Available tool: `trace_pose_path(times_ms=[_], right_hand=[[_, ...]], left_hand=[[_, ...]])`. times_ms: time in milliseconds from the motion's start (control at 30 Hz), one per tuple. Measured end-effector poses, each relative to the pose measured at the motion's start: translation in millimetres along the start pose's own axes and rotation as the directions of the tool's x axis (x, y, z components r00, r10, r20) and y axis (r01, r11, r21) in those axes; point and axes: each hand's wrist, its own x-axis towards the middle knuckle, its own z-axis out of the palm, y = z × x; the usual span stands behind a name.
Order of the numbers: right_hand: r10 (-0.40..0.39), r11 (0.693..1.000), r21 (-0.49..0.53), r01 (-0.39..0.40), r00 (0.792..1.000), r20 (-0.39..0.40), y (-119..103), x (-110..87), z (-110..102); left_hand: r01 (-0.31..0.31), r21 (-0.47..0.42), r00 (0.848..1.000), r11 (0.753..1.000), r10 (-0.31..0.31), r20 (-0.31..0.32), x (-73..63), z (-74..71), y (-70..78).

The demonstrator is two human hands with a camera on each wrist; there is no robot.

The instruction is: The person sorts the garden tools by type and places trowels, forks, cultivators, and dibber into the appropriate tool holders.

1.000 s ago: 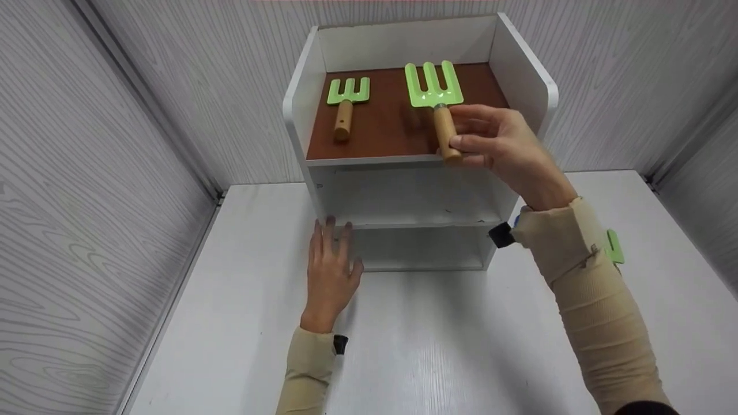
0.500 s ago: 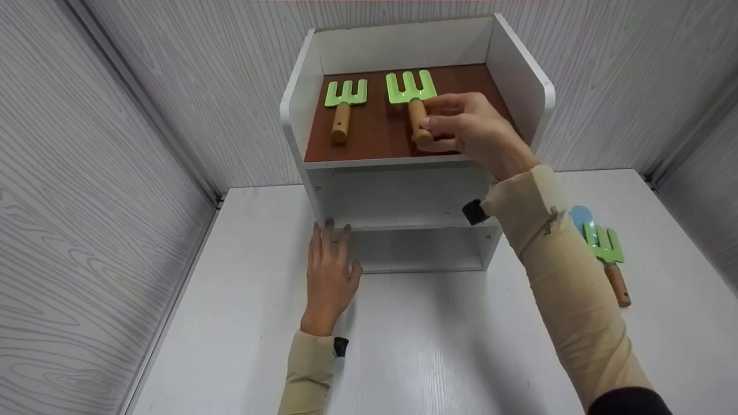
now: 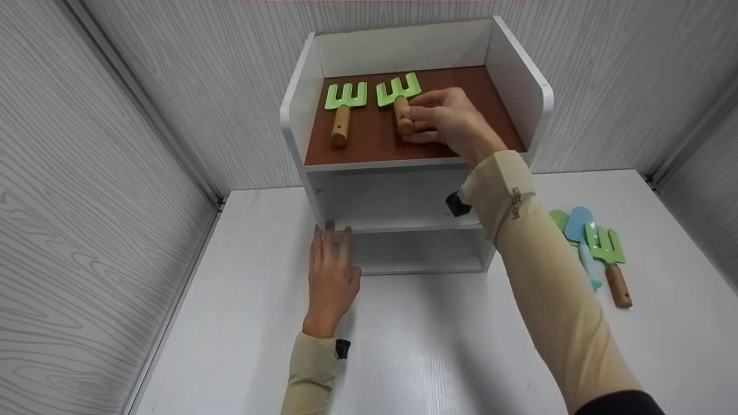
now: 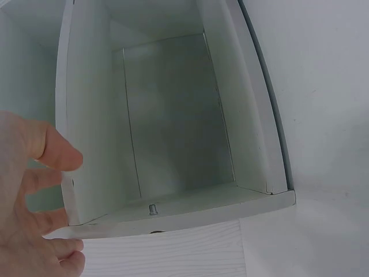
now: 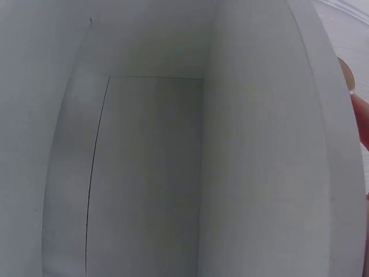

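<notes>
My right hand [image 3: 452, 121] pinches the wooden handle of a green three-pronged hand fork [image 3: 399, 92] at the top shelf. The fork's head tilts, and whether it touches the red-brown shelf surface [image 3: 369, 147] I cannot tell. To its left lies a matching hand fork [image 3: 342, 121], prongs toward the back. Lower down, my left hand [image 3: 330, 282] rests with extended fingers against the left side of the white shelf unit [image 3: 403, 229]. In the left wrist view that hand's thumb [image 4: 60, 151] is beside a shelf board's edge. The right wrist view shows only the handle's end [image 5: 346, 74] and some fingertips.
On the white table [image 3: 230, 323] at the right lie another green hand fork [image 3: 606, 245], a blue tool [image 3: 581, 223] and a green piece [image 3: 558, 219] partly behind the right sleeve. Raised side panels [image 3: 522, 75] flank the top shelf. Two open compartments sit below it.
My right hand has carried the hand fork leftward and lower, closer to the fork on the shelf. Its arm has uncovered the tools at the right. My left hand has stayed put.
</notes>
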Motion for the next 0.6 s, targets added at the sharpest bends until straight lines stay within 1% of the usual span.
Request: trace_pose_path(times_ms=[133, 233, 400, 500, 600], right_hand=[[0.014, 1.000, -0.023, -0.015, 1.000, -0.019, -1.4, -0.2, 0.6], [0.016, 0.999, -0.028, -0.016, 1.000, -0.018, -2.1, -0.8, 0.3], [-0.001, 1.000, -0.028, 0.001, 1.000, -0.027, -1.7, -1.9, -0.8], [-0.013, 1.000, -0.025, 0.012, 0.999, -0.035, -1.8, -1.9, -0.5], [-0.011, 1.000, -0.002, 0.011, 0.999, -0.039, -2.1, -1.5, 0.5]], left_hand=[[0.006, 0.000, 1.000, 1.000, -0.006, 0.007, -0.6, 0.3, 2.1], [-0.002, 0.007, 1.000, 1.000, 0.002, -0.001, 0.0, 0.0, 2.5], [-0.036, 0.016, 0.999, 0.999, 0.037, -0.025, 2.2, 0.1, 0.4], [-0.043, 0.013, 0.999, 0.999, 0.043, -0.032, 2.5, 1.6, -0.3], [-0.041, 0.014, 0.999, 0.999, 0.041, -0.035, 2.4, 2.1, -0.3]])
